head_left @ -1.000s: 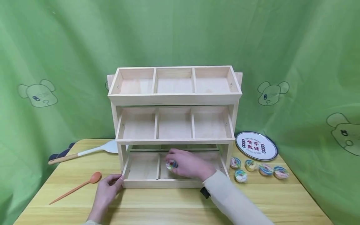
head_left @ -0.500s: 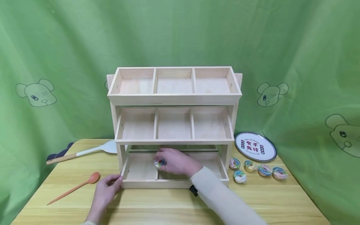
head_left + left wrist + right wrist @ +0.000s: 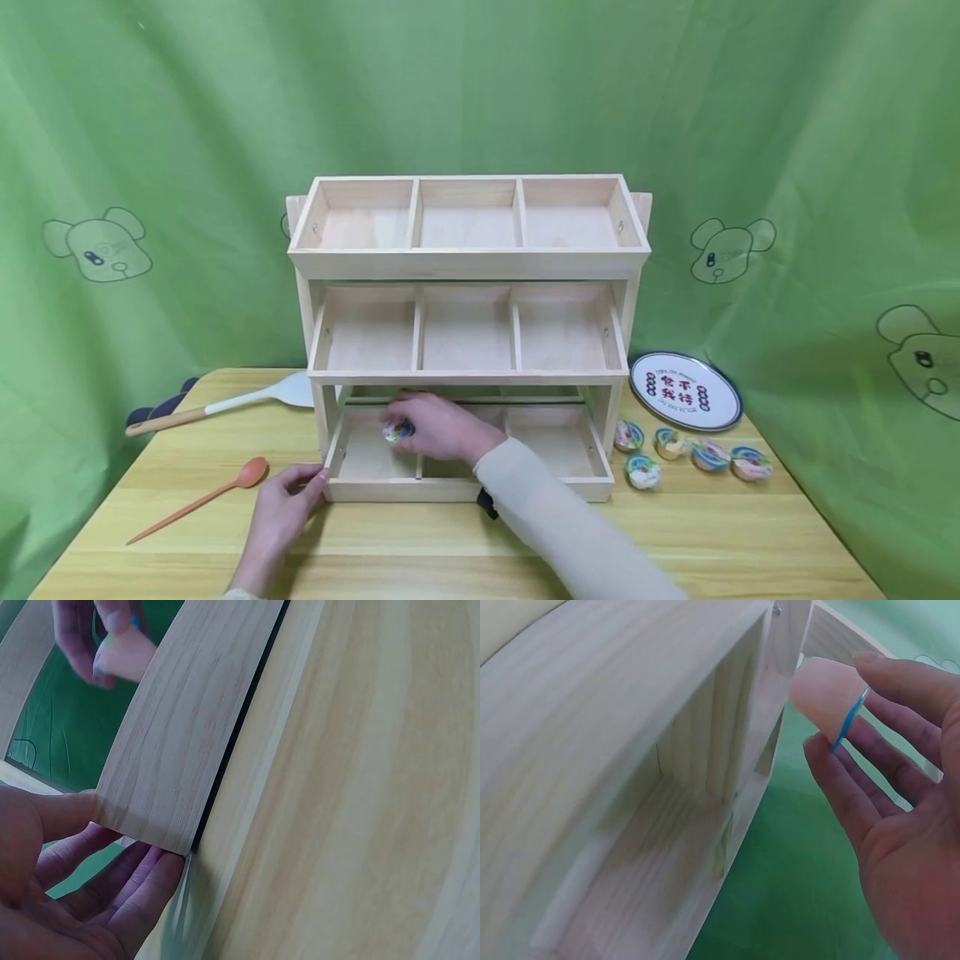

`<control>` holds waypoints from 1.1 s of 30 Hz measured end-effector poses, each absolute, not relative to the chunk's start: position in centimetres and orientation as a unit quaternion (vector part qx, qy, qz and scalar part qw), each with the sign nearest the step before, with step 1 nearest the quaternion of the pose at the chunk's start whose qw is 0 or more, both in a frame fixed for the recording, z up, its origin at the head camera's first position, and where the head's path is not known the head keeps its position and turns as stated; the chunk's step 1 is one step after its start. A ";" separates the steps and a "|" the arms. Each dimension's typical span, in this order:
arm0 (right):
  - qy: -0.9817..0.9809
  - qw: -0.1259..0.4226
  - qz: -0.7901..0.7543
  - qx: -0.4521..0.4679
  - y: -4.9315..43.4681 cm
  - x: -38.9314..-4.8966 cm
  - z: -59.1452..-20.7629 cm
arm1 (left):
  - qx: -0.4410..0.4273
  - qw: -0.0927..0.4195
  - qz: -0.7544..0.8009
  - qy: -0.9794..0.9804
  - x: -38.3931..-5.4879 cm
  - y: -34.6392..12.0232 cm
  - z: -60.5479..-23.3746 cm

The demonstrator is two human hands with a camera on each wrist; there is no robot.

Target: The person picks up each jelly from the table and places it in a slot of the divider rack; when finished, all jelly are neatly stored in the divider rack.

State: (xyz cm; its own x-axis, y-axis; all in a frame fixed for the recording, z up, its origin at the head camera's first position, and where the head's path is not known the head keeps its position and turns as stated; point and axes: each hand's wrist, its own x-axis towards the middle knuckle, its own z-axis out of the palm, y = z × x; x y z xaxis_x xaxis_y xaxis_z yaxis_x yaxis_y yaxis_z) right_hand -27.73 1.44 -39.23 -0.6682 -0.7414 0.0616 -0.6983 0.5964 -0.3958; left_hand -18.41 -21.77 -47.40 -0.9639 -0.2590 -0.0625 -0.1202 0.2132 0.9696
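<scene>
R hand (image 3: 442,429) is reaching into the bottom tier of the wooden rack (image 3: 465,265), lower centre of the head view, and is pinching a small jelly cup (image 3: 397,431) between thumb and fingertips; the cup is hovering over the leftmost compartment of the bottom tray (image 3: 375,489), just left of the first divider. In the R wrist view the cup (image 3: 826,694) is sitting upper right of frame, pale pink body w/ a blue rim line, fingers (image 3: 900,682) curling round it from the right. L hand (image 3: 283,508) is resting at the lower left of the head view, thumb and fingers gripping the tray's front left corner; the L wrist view is showing fingers (image 3: 127,889) pressing under and beside that wooden edge (image 3: 169,742), bottom left of frame. Judging by looks, the cup is light, thin plastic w/ a foil lid: prob. squashy on the sides and a bit slick, so the stiffer rim is the better spot to take hold, w/ gentle pressure. Five more cups (image 3: 686,454) are lying on the table (image 3: 750,533), right of the rack, near a round plate (image 3: 684,390). At left of frame an orange spoon (image 3: 202,498) and a white spatula (image 3: 225,403) are lying well apart from the hands.
</scene>
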 end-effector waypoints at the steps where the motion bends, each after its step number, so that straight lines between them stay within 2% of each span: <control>1: 0.891 0.059 -0.202 -0.402 1.2 -27.8 -39.3 | 0.121 0.057 -0.615 -0.777 -18.4 -21.8 -47.4; 17: 0.895 0.083 -0.221 -0.379 -2.7 -29.1 -41.1 | 0.121 0.059 -0.615 -0.777 -18.5 -21.9 -47.6; 33: 0.893 0.102 -0.190 -0.394 -5.0 -28.7 -42.4 | 0.126 0.049 -0.620 -0.773 -18.6 -21.9 -47.6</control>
